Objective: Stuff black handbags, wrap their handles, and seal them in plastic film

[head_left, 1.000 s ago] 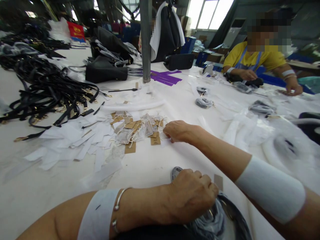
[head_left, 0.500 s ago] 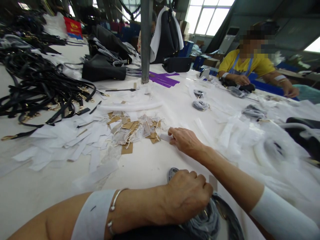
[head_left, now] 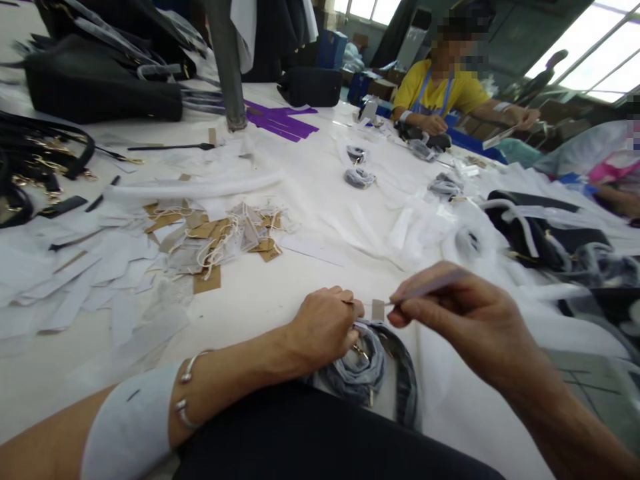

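Note:
My right hand (head_left: pixel 465 320) is raised at the right, thumb and finger pinching a narrow whitish paper strip (head_left: pixel 434 284). The strip slants back across the fingers. My left hand (head_left: pixel 323 327) is closed, its knuckles up, at the edge of a coiled strap (head_left: pixel 357 373) wrapped in grey plastic with gold metal clips. What its fingertips grip is hidden. Between the hands a small grey-brown tag (head_left: pixel 379 309) shows by the coil. A black item (head_left: pixel 300 433) lies below, nearest me.
White paper strips (head_left: pixel 95 267) and brown tags with strings (head_left: pixel 215 233) are heaped at left. Beyond them are black straps (head_left: pixel 45 160), a black bag (head_left: pixel 100 80) and a metal post (head_left: pixel 225 67). Plastic-wrapped pieces spread at right. A co-worker in yellow (head_left: pixel 440 93) works across the table.
My right hand has come back from beside the tag heap towards me, bringing the paper strip. My left hand has shifted off the coil's middle to its far left edge. The view has turned right.

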The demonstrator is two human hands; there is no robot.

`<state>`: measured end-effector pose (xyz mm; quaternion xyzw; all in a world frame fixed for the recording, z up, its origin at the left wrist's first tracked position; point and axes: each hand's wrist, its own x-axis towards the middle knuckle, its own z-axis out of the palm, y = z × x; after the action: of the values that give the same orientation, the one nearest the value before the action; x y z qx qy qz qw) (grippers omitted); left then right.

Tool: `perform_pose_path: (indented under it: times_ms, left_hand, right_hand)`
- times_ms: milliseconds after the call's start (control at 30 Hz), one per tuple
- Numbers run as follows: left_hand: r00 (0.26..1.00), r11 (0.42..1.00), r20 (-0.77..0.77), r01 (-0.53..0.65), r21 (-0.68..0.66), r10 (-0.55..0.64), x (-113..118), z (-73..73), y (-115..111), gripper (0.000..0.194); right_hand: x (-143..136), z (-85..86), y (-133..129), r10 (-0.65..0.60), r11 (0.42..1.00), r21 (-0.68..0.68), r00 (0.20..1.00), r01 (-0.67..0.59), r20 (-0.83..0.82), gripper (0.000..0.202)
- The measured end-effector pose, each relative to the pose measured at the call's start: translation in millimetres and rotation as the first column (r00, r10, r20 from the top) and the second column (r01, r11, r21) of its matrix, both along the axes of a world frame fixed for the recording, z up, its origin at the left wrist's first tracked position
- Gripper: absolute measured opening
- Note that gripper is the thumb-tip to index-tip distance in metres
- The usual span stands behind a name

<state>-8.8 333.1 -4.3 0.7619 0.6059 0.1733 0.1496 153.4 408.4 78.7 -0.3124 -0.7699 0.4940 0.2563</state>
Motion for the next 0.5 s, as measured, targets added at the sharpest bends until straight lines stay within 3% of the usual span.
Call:
perform_pose_path:
  times_ms: [133, 300, 400, 500]
  left_hand:
    - [0.999, 1.0, 0.036, 0.003, -0.011, -0.002, -0.8, 0.6, 0.6, 0.011]
    - [0.997, 0.999, 0.078, -0.014, -0.042, 0.017, -1.7, 2.3, -0.8, 0.015]
    - [0.998, 0.999, 0.059, -0.023, -0.041, 0.026, -1.6, 5.7, -2.2, 0.015]
    - [0.999, 1.0, 0.036, -0.011, -0.025, 0.012, -1.0, 9.2, -3.5, 0.014]
  right_hand:
    - [34.3, -7.0, -36.4, 0.058, 0.986, 0.153, 0.994, -0.072, 0.093, 0.006]
    - [54.8, -15.5, -50.8, 0.121, 0.926, 0.338, 0.981, -0.166, 0.149, 0.019]
    - [56.1, -21.6, -54.4, 0.1, 0.868, 0.471, 0.985, -0.156, 0.141, 0.021]
    - [56.7, -25.8, -62.0, 0.071, 0.772, 0.619, 0.987, -0.144, 0.142, 0.018]
